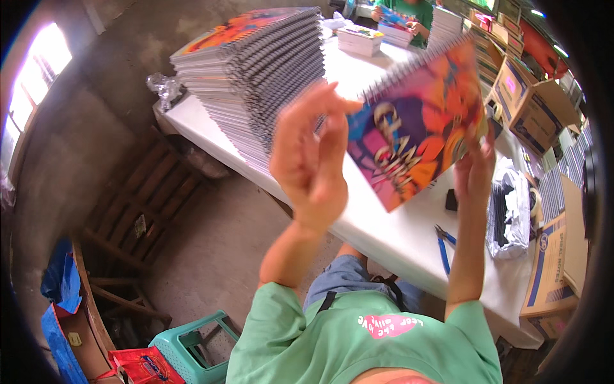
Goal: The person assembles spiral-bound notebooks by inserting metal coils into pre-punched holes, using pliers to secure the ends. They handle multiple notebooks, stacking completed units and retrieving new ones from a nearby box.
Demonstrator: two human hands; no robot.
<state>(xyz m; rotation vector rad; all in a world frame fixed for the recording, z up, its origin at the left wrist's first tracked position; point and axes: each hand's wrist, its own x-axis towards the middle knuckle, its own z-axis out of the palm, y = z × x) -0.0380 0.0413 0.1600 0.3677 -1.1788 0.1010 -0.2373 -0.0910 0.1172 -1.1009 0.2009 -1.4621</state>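
My right hand (pixel 474 163) grips a spiral notebook (pixel 419 121) by its right edge and holds it tilted above the table. Its cover is orange, purple and blue, with a wire coil along the top edge. At the notebook's upper left corner is my left hand (pixel 310 157), fingers loosely bent and apart; whether a fingertip touches the coil I cannot tell. Just beyond the left hand rises a tall stack of spiral notebooks (pixel 249 83), coils facing right. Blue-handled pliers (pixel 442 248) lie on the white table (pixel 384 224), near my right forearm.
Cardboard boxes (pixel 534 105) and a plastic-lined container (pixel 510 211) stand on the right. At the far end, a person in green (pixel 412 13) handles a blue item near a white box (pixel 360 40). A teal stool (pixel 192 349) and wooden pallet (pixel 144 205) are at lower left.
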